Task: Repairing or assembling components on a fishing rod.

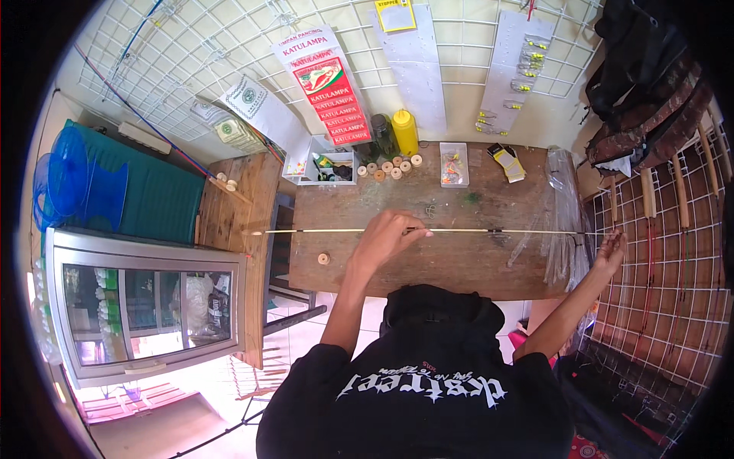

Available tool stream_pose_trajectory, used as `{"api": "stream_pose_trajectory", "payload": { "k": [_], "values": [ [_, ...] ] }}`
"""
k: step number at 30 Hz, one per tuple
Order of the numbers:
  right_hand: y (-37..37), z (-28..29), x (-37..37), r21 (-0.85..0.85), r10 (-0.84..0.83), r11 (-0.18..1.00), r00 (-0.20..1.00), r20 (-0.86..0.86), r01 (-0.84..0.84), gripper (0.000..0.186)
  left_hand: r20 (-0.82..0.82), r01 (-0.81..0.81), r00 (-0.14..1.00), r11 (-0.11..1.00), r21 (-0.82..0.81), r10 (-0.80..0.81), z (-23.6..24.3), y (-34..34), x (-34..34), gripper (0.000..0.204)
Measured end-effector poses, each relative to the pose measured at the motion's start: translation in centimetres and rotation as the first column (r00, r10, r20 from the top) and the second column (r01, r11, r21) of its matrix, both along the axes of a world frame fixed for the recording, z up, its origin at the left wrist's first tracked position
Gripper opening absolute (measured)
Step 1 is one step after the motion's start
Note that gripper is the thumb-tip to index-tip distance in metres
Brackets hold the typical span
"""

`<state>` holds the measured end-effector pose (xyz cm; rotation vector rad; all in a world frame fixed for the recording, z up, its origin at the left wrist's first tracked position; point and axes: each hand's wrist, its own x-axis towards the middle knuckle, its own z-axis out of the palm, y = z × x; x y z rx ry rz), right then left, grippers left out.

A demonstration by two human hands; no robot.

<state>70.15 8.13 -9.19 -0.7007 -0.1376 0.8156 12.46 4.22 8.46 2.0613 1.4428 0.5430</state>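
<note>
A thin pale fishing rod (459, 230) with dark bands lies level across my front, above the wooden table. My left hand (388, 239) is closed round it left of its middle, thumb and finger pinched together. At the rod's thin right end, my right hand (609, 252) is raised with its fingers bent together at the tip. How firmly they grip there is too small to make out. The rod's left end, with a light wooden-looking butt (254, 232), reaches past the table's left edge. A small wooden spool (324, 259) lies left of my left forearm.
Along the table's (352, 279) back stand a yellow bottle (405, 131), several wooden spools (379, 175), a white tray (306, 180) and a clear box (454, 165). Clear plastic bags (562, 222) lie at right. A wire grid (665, 275) borders the right; a glass cabinet (145, 306) stands left.
</note>
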Motion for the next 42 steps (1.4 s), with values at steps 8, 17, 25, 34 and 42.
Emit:
{"api": "stream_pose_trajectory", "payload": {
  "k": [8, 17, 25, 34, 42],
  "values": [
    [0.6, 0.1, -10.8, -0.122, 0.066, 0.991, 0.996, 0.064, -0.058, 0.019, -0.016, -0.090, 0.996, 0.996, -0.018, 0.090, -3.1, -0.2, -6.3, 0.019],
    [-1.1, 3.0, -24.0, -0.116, 0.077, 0.990, 0.994, -0.072, -0.085, 0.026, -0.086, -0.290, 0.954, 0.957, -0.027, 0.287, -7.5, -1.6, -14.4, 0.019],
    [-4.2, 8.8, -29.9, -0.031, 0.182, 0.983, 0.983, 0.034, -0.181, 0.019, -0.254, -0.269, 0.925, 0.959, 0.086, 0.282, -5.9, -3.0, -12.7, 0.028],
    [-7.4, 13.9, -33.1, 0.032, 0.140, 0.988, 0.967, 0.211, -0.150, 0.014, 0.456, -0.004, 0.890, 1.000, 0.030, -0.010, 1.1, -1.5, 8.2, 0.029],
    [-7.6, 13.8, -32.0, 0.002, 0.065, 0.998, 0.978, 0.198, -0.067, 0.012, 0.364, 0.045, 0.930, 0.999, 0.007, -0.045, -0.9, -1.6, 11.3, 0.017]
  ]
}}
